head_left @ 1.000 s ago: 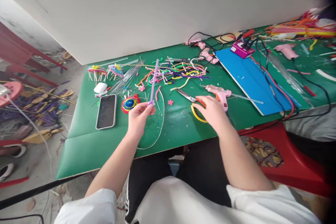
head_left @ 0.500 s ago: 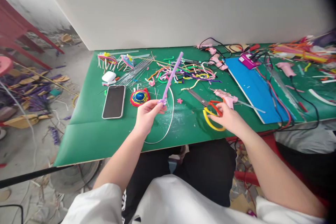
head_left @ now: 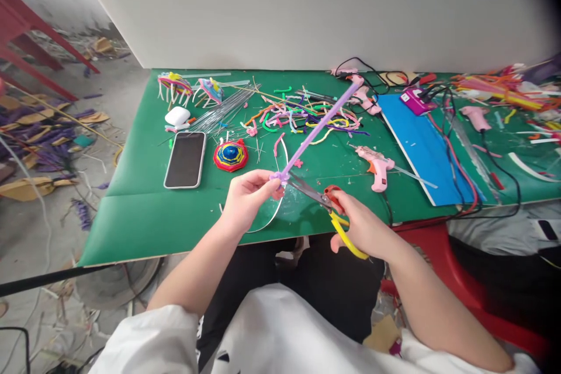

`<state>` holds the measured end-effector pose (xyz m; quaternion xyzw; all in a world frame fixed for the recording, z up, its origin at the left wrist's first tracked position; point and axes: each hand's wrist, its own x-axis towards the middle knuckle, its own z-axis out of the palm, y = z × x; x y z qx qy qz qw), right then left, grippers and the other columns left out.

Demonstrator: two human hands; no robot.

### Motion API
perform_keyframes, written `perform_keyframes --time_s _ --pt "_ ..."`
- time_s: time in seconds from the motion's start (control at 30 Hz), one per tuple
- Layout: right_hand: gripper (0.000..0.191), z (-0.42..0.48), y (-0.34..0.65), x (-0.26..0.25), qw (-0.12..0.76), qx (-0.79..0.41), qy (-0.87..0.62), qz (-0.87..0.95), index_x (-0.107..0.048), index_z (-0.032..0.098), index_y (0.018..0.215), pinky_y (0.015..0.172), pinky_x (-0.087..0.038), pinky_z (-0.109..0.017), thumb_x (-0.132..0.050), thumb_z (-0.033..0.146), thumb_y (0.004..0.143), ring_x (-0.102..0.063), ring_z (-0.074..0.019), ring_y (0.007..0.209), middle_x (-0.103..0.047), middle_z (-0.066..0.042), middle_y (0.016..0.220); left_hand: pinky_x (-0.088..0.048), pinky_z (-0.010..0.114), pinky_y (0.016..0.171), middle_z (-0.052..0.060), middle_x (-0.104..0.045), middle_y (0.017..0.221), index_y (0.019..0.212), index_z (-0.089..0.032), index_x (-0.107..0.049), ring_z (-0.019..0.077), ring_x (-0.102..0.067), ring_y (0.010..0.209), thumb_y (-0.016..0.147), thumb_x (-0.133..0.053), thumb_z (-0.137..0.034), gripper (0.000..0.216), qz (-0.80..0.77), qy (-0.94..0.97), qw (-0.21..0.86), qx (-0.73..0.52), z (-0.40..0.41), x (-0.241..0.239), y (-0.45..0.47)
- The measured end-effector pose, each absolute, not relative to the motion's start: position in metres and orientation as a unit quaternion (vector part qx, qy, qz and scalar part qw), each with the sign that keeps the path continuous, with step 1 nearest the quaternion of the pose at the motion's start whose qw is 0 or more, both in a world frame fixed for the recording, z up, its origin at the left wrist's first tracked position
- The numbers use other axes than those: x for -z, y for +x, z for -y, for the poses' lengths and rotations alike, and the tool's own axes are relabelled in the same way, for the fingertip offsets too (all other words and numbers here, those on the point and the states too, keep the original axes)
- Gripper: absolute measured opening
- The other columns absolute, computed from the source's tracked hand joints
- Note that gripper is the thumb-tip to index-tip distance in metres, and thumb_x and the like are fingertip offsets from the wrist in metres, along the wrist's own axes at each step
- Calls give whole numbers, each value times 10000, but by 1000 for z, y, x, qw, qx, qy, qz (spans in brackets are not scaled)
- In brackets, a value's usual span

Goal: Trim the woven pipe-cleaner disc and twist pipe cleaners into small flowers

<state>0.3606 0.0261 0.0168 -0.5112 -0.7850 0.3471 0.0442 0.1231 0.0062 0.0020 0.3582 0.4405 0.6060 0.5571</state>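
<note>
A purple pipe cleaner point(head_left: 322, 125) is pinched near its twisted lower end by my left hand point(head_left: 252, 197), and its long straight part slants up to the right. My right hand point(head_left: 362, 225) grips scissors point(head_left: 312, 191) with one orange and one yellow handle loop. The blades point left and reach the pipe cleaner right beside my left fingertips. Whether they touch it, I cannot tell. Under the hands a thin white band point(head_left: 274, 216) curves on the green table point(head_left: 144, 210). Just above the blades lies a small pink flower shape point(head_left: 298, 163).
A phone point(head_left: 186, 159) and a red, yellow and blue woven piece point(head_left: 231, 155) lie left. Loose pipe cleaners point(head_left: 302, 117) and thin wires point(head_left: 225, 111) spread behind. A pink glue gun point(head_left: 376, 166) and a blue board point(head_left: 425, 146) with cables are at right.
The scissors have been lifted from the table and moved left to my left hand. The purple pipe cleaner now leans further right.
</note>
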Motion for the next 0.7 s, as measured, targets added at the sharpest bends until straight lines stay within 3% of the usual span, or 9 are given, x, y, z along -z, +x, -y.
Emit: perform_keyframes --time_s 0.27,0.4,0.5,0.7 --pt "593 -26 361 -12 61 -441 -481 755 -503 260 1081 722 -474 -288 -727 236 532 -546 -211 896 -562 -9 1000 -518 210 544 -12 -647 580 701 -177 -683 89 -596 523 680 -733 -269 107 -440 389 552 -592 1 -14 131" --pt "484 -26 363 -8 57 -559 -452 693 -536 282 1115 521 -461 -233 -606 215 641 -601 -184 762 -598 -5 903 -522 200 552 -4 -670 650 706 -192 -690 89 -609 557 698 -717 -264 77 -431 416 555 -577 3 -14 129" --pt "513 -28 366 -6 42 -619 -429 657 -554 299 1147 411 -414 -210 -600 202 646 -613 -180 687 -611 -23 875 -529 219 559 6 -674 659 726 -197 -698 114 -623 590 700 -714 -288 96 -441 441 544 -562 4 -13 127" --pt "468 -25 362 -6 52 -661 -425 616 -582 297 1148 403 -419 -200 -618 246 684 -610 -169 671 -608 -42 892 -516 250 581 25 -681 688 742 -203 -700 138 -623 611 742 -672 -295 96 -503 518 397 -566 11 -14 130"
